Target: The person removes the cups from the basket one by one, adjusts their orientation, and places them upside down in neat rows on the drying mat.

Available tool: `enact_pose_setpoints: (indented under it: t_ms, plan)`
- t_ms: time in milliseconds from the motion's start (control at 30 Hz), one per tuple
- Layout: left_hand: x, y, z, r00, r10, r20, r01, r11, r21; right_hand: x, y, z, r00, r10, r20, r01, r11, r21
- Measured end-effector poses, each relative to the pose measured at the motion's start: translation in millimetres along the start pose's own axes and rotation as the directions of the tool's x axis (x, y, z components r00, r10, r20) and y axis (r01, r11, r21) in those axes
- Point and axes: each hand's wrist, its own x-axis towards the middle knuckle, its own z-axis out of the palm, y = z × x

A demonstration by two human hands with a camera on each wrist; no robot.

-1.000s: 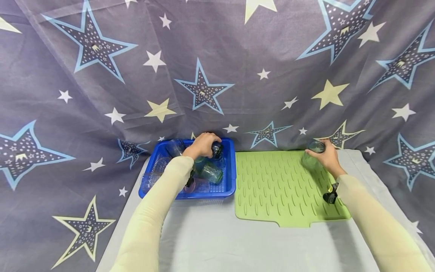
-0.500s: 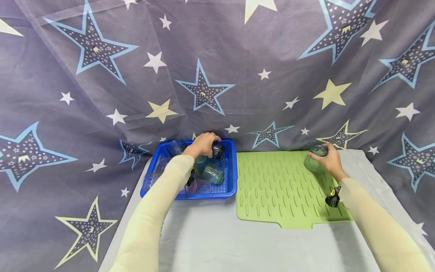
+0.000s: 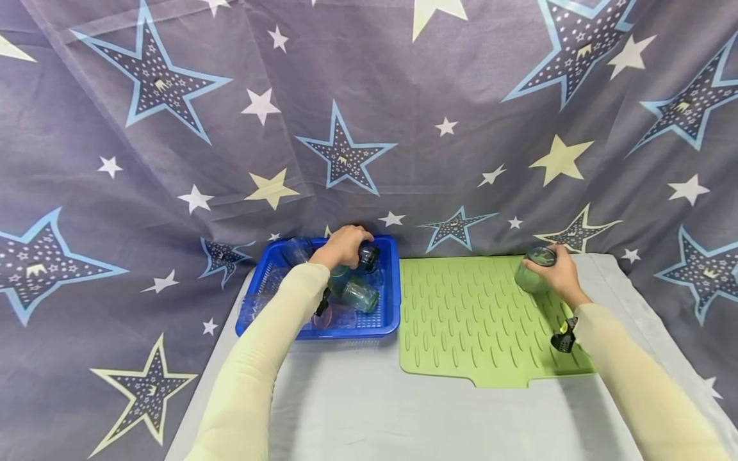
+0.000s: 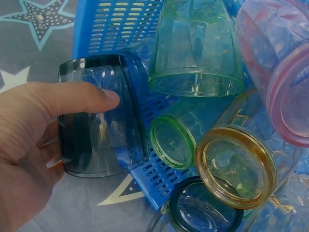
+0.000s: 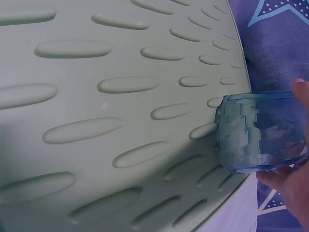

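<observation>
My left hand (image 3: 341,247) grips a dark glass (image 4: 99,140) at the far rim of the blue basket (image 3: 389,301), which holds five more tumbled glasses. My right hand (image 3: 556,272) clasps one blue glass (image 5: 258,133) standing at the green mat's (image 3: 461,320) far right edge; the rest of the mat lies open.

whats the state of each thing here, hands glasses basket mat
left hand: grips the dark glass
dark glass: on its side at the basket's rim, held
right hand: grips the blue glass
blue glass: held at the mat's far right corner; touching or just above, cannot tell
blue basket: on the table, holding several glasses
green glass: on its side in the basket
amber-rimmed glass: on its side in the basket
green mat: flat on the table
</observation>
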Motion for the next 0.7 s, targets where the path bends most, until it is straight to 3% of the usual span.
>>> enact_pose_setpoints:
  t_ms: [700]
  plan:
    - [0.2,0.4,0.7,1.000,-0.017,-0.021,0.019,0.996,0.082,-3.4,-1.6,-2.3,0.999,0.026,0.044,-0.024,0.999,-0.029]
